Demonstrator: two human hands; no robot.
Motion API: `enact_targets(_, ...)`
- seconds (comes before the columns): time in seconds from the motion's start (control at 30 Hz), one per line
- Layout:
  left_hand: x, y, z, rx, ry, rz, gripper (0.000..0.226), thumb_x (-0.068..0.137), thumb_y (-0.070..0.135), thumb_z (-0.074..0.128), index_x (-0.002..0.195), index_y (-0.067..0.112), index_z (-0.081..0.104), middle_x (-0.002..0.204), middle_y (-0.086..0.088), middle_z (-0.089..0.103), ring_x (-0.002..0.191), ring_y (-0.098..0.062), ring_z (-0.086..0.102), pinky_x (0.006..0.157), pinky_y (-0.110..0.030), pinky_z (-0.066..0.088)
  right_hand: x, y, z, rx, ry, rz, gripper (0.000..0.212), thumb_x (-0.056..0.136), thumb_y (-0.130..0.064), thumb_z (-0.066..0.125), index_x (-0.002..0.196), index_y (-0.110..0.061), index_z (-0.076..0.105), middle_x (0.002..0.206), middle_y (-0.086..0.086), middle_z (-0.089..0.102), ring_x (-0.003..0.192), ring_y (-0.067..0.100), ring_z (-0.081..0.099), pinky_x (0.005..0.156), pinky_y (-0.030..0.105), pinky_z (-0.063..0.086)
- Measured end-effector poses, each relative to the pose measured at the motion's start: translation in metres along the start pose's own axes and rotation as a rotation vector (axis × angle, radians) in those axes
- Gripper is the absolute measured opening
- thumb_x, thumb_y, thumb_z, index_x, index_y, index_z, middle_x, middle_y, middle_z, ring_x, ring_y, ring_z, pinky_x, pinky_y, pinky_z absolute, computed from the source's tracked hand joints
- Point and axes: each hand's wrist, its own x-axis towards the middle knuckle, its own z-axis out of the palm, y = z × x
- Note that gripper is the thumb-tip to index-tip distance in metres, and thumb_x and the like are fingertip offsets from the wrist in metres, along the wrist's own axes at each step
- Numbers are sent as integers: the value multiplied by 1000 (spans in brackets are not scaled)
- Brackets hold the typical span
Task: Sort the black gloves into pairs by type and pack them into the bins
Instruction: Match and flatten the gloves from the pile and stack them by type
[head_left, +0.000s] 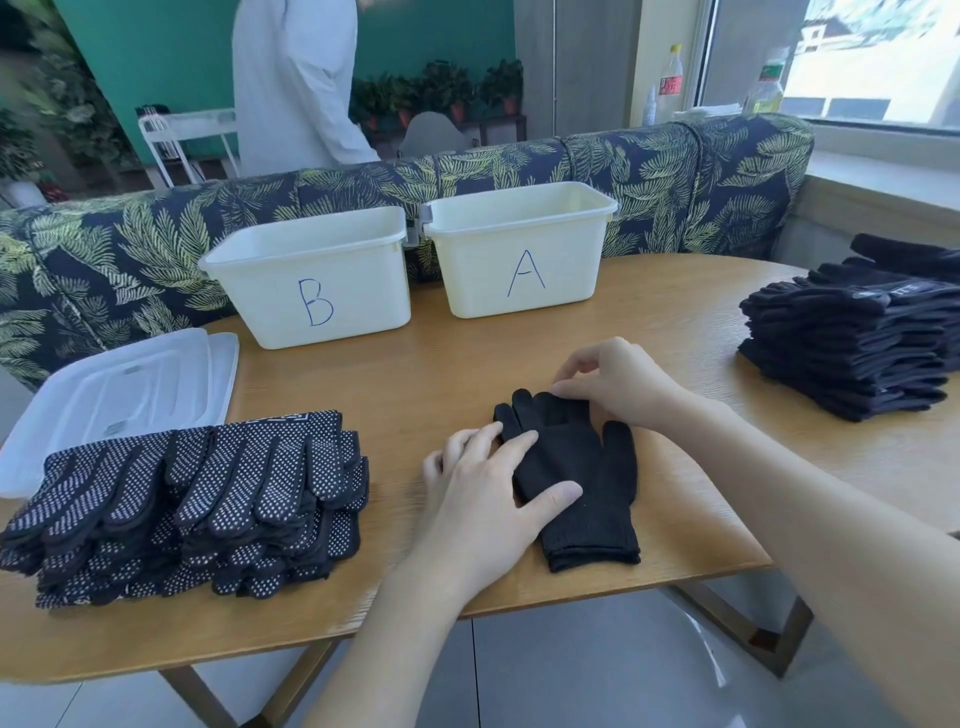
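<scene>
1. The wooden table carries everything; behind it runs a sofa back printed with green fern leaves.
2. Two cream bins stand side by side at the far edge, each with a handwritten blue letter on its front wall — the left bin reads "B", the right bin reads "A".
3. A stack of black gloves with white grip dots lies at the near left, fingers pointing toward the near-left corner.
4. A stack of plain black gloves sits at the far right; a small tag on the top one is too blurred to read.
5. Clear plastic lids lie behind the dotted stack.
6. A plain black knit glove lies flat at the near centre, its long axis running front to back — fingers away from the person, cuff at the near edge, thumb out to the right.
7. The left hand lies flat on the glove's left side, fingers straight, thumb across the palm area.
8. The right hand is at the glove's fingertips, its fingers bent and pinching them.
</scene>
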Motion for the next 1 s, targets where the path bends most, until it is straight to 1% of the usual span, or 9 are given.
enact_targets(0.13, 0, 1, -1, -7, -7, -5, 74, 90, 79, 41, 154, 45, 32, 164, 13, 22, 134, 4, 2, 118, -37, 9, 1, -6, 0, 48, 45, -61, 7, 89, -29, 76, 82, -27, 74, 88, -17, 66, 98, 3, 58, 79, 21, 39)
enact_targets(0.2, 0, 1, -1, -8, -2, -3, 75, 89, 80, 41, 154, 45, 32, 164, 13, 22, 138, 3, 3, 118, -37, 8, 4, -8, 2, 52, 39, -96, 9, 90, -26, 75, 82, -27, 74, 86, -17, 69, 92, -4, 59, 73, 10, 38)
enact_targets(0.27, 1, 0, 0, -6, 3, -3, 76, 88, 81, 41, 154, 45, 31, 164, 13, 23, 141, 1, 4, 118, -37, 8, 7, -9, 6, 42, 34, -103, 9, 90, -26, 75, 81, -28, 73, 84, -18, 69, 87, -8, 58, 69, 7, 36)
enact_targets(0.47, 2, 0, 2, -3, 24, -4, 79, 87, 81, 42, 155, 43, 30, 164, 14, 24, 145, -3, 8, 117, -36, 8, 12, -4, 12, 12, 10, -107, 3, 88, -28, 77, 86, -26, 77, 84, -12, 72, 86, 0, 60, 69, 13, 41)
enact_targets(0.6, 2, 0, 2, 2, 31, -5, 80, 87, 82, 43, 155, 42, 31, 164, 14, 25, 146, -5, 9, 118, -36, 8, 10, -2, 14, -14, 4, -96, 5, 88, -30, 77, 88, -26, 79, 75, -15, 67, 75, 0, 57, 60, 7, 37)
enact_targets(0.67, 1, 0, 2, -1, 25, -7, 80, 87, 82, 42, 155, 42, 30, 164, 13, 24, 146, -5, 8, 118, -36, 8, 8, 0, 12, 27, 32, -76, 6, 89, -33, 76, 90, -27, 78, 77, -17, 68, 77, -4, 58, 62, 6, 38)
enact_targets(0.77, 1, 0, 1, -4, 21, -8, 80, 87, 81, 42, 156, 42, 29, 164, 13, 23, 146, -5, 7, 119, -37, 7, 2, 10, 5, 75, 102, -32, 14, 91, -42, 72, 96, -29, 76, 88, -14, 72, 87, -4, 61, 69, 14, 41)
enact_targets(0.9, 0, 1, 1, 0, 19, -8, 80, 88, 81, 42, 156, 41, 29, 164, 13, 23, 145, -4, 7, 118, -36, 7, -14, 25, 1, 31, 169, -11, 24, 90, -49, 71, 94, -26, 76, 90, -11, 71, 89, 1, 61, 67, 11, 39)
enact_targets(1.0, 0, 2, 0, 8, 22, -7, 80, 88, 81, 42, 156, 41, 29, 164, 12, 24, 147, -5, 8, 119, -37, 8, -20, 27, 3, 31, 182, -22, 22, 89, -45, 73, 90, -24, 76, 92, -11, 67, 88, 0, 60, 66, 10, 37)
